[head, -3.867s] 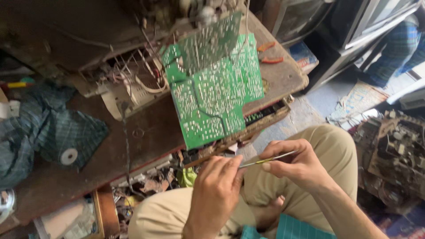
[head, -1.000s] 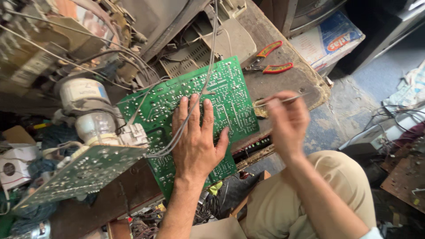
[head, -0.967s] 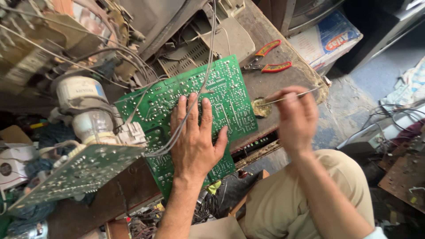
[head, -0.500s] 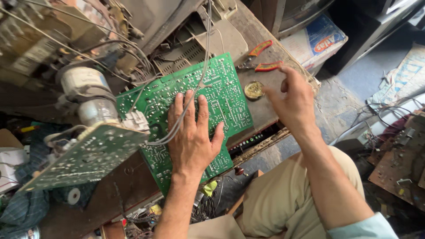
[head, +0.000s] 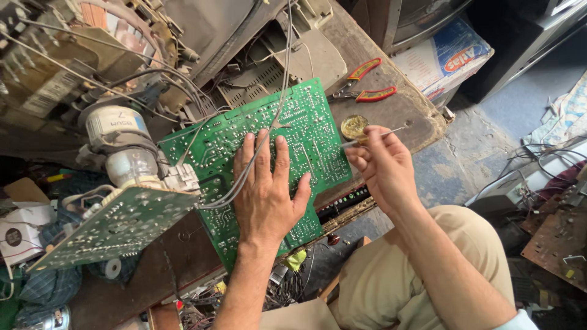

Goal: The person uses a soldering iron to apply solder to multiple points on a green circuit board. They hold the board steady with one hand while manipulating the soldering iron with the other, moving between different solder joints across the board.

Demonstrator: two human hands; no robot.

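My left hand (head: 266, 192) lies flat, fingers spread, on a large green circuit board (head: 312, 131) that rests solder side up on a wooden workbench. Grey wires (head: 269, 131) run from the board up across my fingers. My right hand (head: 385, 168) pinches a thin metal rod (head: 376, 137) just past the board's right edge. The rod's tip points at a small round tin of yellowish paste (head: 354, 126).
Red-handled pliers (head: 364, 82) lie on the wooden bench (head: 409, 113) behind the tin. A second green board (head: 113, 229) with a glass tube neck (head: 125, 153) hangs at the left. More boards (head: 559, 238) sit on the floor at the right. My knee (head: 391, 287) is below.
My right hand has come back from the tin toward the board's right edge, still gripping the rod. My left hand has stayed flat on the board.
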